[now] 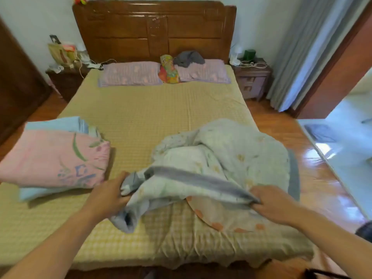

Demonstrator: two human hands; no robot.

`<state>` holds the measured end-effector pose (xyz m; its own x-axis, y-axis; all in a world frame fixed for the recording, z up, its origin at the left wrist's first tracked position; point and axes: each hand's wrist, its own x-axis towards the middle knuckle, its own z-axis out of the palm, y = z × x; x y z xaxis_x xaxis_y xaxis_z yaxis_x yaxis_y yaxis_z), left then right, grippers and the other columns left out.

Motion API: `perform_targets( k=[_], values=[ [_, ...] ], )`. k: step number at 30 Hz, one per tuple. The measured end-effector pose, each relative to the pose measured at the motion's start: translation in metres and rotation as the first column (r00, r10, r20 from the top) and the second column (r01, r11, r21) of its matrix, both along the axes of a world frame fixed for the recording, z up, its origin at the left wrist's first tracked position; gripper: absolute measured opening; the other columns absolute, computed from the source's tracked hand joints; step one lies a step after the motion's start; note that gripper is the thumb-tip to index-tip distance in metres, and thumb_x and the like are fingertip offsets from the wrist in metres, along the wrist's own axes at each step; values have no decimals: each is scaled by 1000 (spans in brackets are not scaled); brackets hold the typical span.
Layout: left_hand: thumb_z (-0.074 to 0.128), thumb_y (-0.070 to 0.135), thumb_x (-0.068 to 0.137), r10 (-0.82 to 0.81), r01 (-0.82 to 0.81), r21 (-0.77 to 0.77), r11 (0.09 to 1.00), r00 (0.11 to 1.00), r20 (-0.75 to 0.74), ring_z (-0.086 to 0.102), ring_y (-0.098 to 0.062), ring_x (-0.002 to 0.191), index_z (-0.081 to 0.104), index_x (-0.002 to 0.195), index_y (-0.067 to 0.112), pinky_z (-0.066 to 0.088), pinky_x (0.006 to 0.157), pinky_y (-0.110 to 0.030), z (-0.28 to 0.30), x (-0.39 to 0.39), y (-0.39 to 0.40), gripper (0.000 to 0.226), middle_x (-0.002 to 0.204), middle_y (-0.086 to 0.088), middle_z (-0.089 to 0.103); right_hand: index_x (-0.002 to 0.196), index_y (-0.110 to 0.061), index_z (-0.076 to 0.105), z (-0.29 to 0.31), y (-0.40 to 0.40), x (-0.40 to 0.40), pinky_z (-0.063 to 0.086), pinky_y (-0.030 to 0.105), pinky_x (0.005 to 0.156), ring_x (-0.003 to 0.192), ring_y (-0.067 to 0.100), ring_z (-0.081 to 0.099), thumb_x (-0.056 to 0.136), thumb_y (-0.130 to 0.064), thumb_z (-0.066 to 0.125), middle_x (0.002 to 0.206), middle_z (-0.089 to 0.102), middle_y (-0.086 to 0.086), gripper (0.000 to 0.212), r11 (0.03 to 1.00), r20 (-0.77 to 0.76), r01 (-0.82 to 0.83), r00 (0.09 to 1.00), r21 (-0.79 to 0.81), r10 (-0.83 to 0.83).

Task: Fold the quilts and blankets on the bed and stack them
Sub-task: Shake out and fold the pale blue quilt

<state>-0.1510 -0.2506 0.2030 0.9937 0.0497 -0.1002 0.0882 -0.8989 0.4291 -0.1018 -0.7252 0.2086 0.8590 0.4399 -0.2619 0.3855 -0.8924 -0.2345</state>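
Note:
A crumpled pale floral quilt (231, 158) with a grey-blue border lies on the near right of the bed (141, 121). My left hand (109, 193) grips a bunched corner of it. Along the same bordered edge, my right hand (271, 204) grips the quilt further right, so the border stretches between both hands. Under it lies a yellow checked quilt (191, 238) with orange flowers, spread over the foot of the bed. At the near left sits a folded pink floral blanket (52, 160) on top of a folded light blue one (58, 122).
Two purple pillows (130, 73), a colourful small pillow (169, 70) and a grey cloth (189, 57) lie by the wooden headboard (155, 29). Cluttered nightstands (253, 77) flank the bed. A grey curtain (306, 51) and shiny wooden floor are on the right.

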Motion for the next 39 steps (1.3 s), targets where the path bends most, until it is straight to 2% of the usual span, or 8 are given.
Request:
perform_targets(
  k=[7, 11, 14, 18, 24, 33, 36, 39],
  values=[
    [46, 36, 94, -254, 542, 244, 804, 685, -683, 59, -23, 119, 39, 140, 38, 47, 100, -40, -136, -81, -28, 46, 131, 3, 56, 121, -9, 63, -167, -80, -119, 40, 27, 87, 113, 23, 59, 103, -34, 42, 129, 61, 7, 37, 925, -649, 23, 706, -379, -283],
    [50, 17, 91, 93, 27, 241, 970, 876, -473, 67, -28, 101, 65, 99, 26, 54, 83, -37, -130, -48, -19, 19, 107, -6, 68, 66, -21, 47, -132, -39, -99, 31, 31, 62, 59, 19, 49, 100, -48, 53, 63, 48, -7, 43, 967, -806, 202, 540, -157, -244],
    [53, 2, 89, 515, -519, 20, 855, 842, -164, 64, -43, 89, 66, 97, 9, 48, 70, -40, -100, -24, -13, 17, 95, -22, 66, 97, -34, 52, -100, -31, -77, 42, 23, 73, 77, 7, 52, 82, -63, 71, 96, 54, -17, 38, 986, -920, 137, 368, -92, -137],
    [46, -10, 90, 675, -668, -306, 678, 731, -99, 54, -35, 79, 58, 130, 13, 40, 63, -37, -88, -34, -27, 47, 103, -17, 61, 75, -26, 41, -107, -38, -91, 34, 23, 60, 63, 10, 42, 96, -23, 64, 79, 44, -7, 31, 907, -830, -283, 546, -313, -116],
    [67, 28, 89, 207, -135, 159, 978, 719, -663, 63, -17, 104, 49, 132, 26, 49, 89, -29, -169, -98, 8, 47, 125, 2, 65, 111, -18, 66, -160, -64, -143, 43, 25, 75, 107, 26, 62, 100, -59, 35, 111, 66, 7, 52, 934, -792, -104, 566, -343, -228],
    [40, 30, 100, -141, 472, 347, 811, 732, -667, 57, -19, 126, 55, 131, 25, 46, 102, -30, -125, -8, 66, 35, 141, -1, 57, 143, -12, 48, -141, 30, -35, 42, 33, 90, 112, 23, 52, 96, -52, 54, 141, 52, 8, 62, 938, -853, -4, 417, -346, -313],
    [44, 25, 102, 144, 74, 395, 916, 857, -494, 62, -28, 120, 61, 125, 15, 49, 95, -34, -18, 150, 80, 30, 131, -9, 63, 109, -6, 62, -50, 86, 125, 52, 36, 70, 80, 26, 60, 98, -25, 54, 97, 65, 13, 24, 654, -816, 748, 305, -113, -490],
    [51, 15, 98, 408, -416, 123, 901, 909, 90, 63, -40, 110, 63, 118, 7, 53, 93, -44, 189, 303, 94, 24, 120, -21, 66, 106, -6, 63, 155, 103, 292, 55, 31, 52, 59, 22, 63, 101, -10, 43, 94, 61, 15, 21, 214, -595, 784, 591, 582, -544]
  ],
)
